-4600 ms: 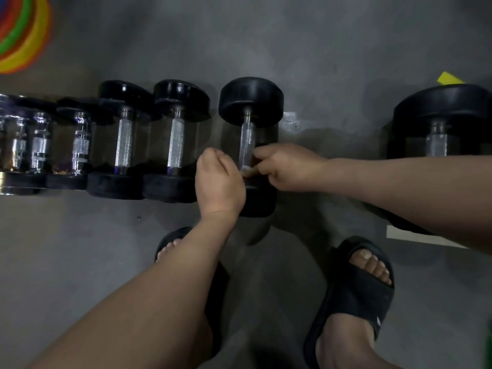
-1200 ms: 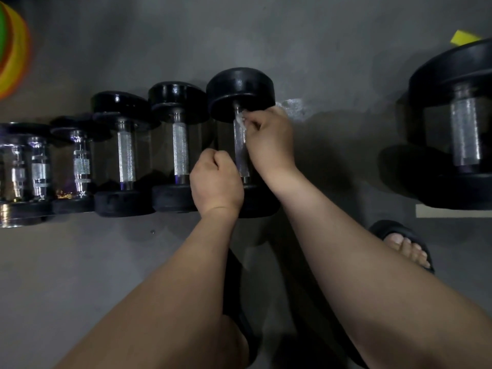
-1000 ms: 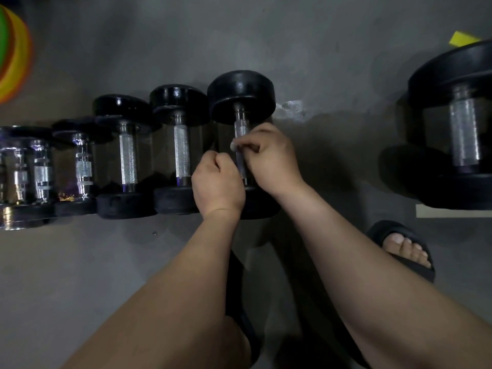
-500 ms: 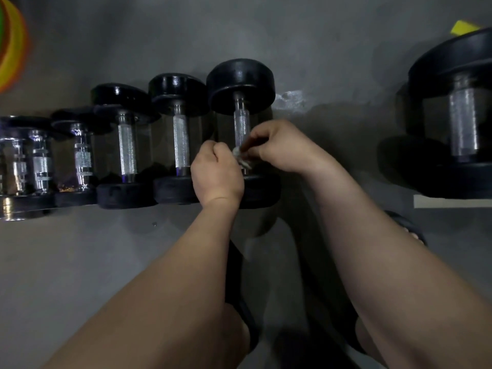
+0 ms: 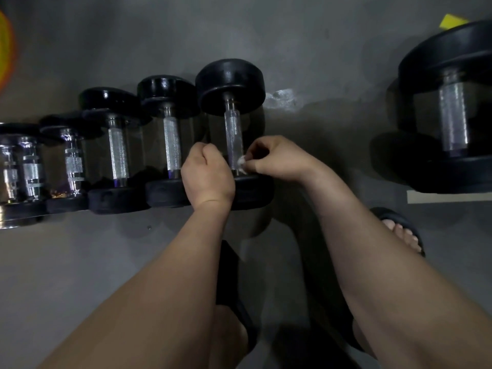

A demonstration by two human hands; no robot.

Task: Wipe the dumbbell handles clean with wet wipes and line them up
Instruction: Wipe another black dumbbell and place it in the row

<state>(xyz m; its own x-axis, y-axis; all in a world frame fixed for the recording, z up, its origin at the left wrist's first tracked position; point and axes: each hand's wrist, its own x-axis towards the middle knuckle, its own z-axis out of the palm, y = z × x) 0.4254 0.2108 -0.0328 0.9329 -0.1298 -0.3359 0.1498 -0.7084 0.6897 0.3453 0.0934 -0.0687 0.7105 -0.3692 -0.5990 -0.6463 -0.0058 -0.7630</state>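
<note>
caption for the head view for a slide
Right hand pinches a wet wipe against the row's end dumbbell handle, left hand curled beside it.

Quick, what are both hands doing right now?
Left hand: curled beside the handle; whether it holds anything cannot be told.
Right hand: pinches the wipe.

The left hand [image 5: 207,177] hides part of the dumbbell [image 5: 233,129]; what its curled fingers hold cannot be told. Only a scrap of wet wipe [image 5: 241,162] shows. At three o'clock, the edge crops a large dumbbell [image 5: 452,115].
</note>
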